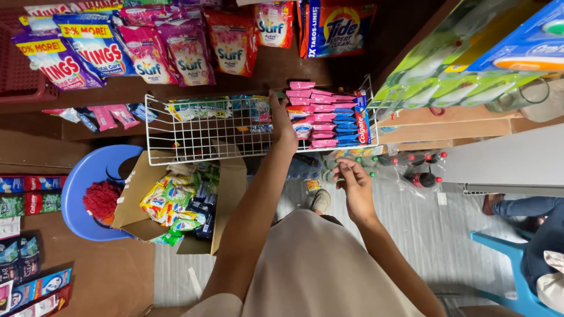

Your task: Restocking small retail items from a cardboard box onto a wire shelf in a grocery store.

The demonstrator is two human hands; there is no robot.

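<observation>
A white wire basket (194, 136) hangs in front of me. It holds small sachet packs on its left side and a stack of pink and blue toothpaste boxes (329, 117) on its right. My left hand (283, 120) reaches into the basket, with its fingers stretched along the left side of that stack up to the far rim. I cannot see anything held in it. My right hand (353, 189) hovers below the basket's front edge. Its fingers are loosely curled and it holds nothing.
An open cardboard box (226, 194) of colourful sachets rests on a blue plastic chair (79, 196) at the left. Detergent pouches (147, 50) hang behind. Shrink-wrapped soda bottles (411, 167) lie on the floor. A seated person's leg (523, 208) and another blue chair (511, 264) are at the right.
</observation>
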